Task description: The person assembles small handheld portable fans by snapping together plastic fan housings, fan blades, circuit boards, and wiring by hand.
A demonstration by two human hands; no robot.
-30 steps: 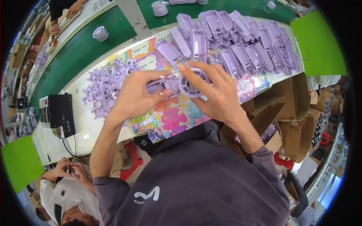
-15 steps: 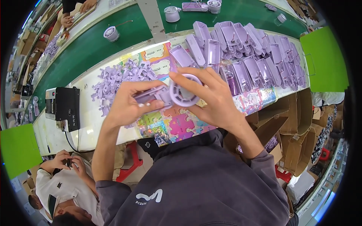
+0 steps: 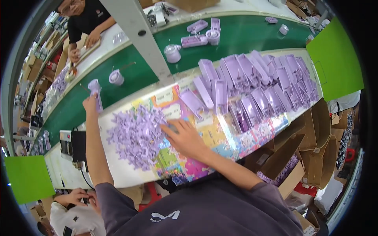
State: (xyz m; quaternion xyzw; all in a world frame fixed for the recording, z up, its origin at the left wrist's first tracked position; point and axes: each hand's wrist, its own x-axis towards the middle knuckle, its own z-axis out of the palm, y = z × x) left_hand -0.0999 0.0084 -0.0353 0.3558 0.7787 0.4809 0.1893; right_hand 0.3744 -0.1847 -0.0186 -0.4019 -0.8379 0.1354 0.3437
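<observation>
At the green conveyor belt on the far left, my left hand [image 3: 90, 104] is closed on a light purple fan housing [image 3: 98, 103]. The housing has a long shell and a round end, and lies along the belt's near edge. My right hand [image 3: 184, 138] is over the table with its fingers stretched apart, their tips at the right edge of a heap of small purple plastic parts [image 3: 136, 137]. No part shows in that hand. Right of it, rows of open, elongated purple shells [image 3: 252, 106] stand close together.
On the belt [image 3: 157, 72] sit a round purple fan piece [image 3: 116, 78] and several more assemblies. A grey post [image 3: 143, 39] rises behind the table. A black and white device [image 3: 73, 144] stands at left. Cardboard boxes [image 3: 291, 173] flank the right; two other people are nearby.
My hands have parted: the left carried the purple housing forward and left to the belt, while the right released it and came down beside the small parts. The view has shifted.
</observation>
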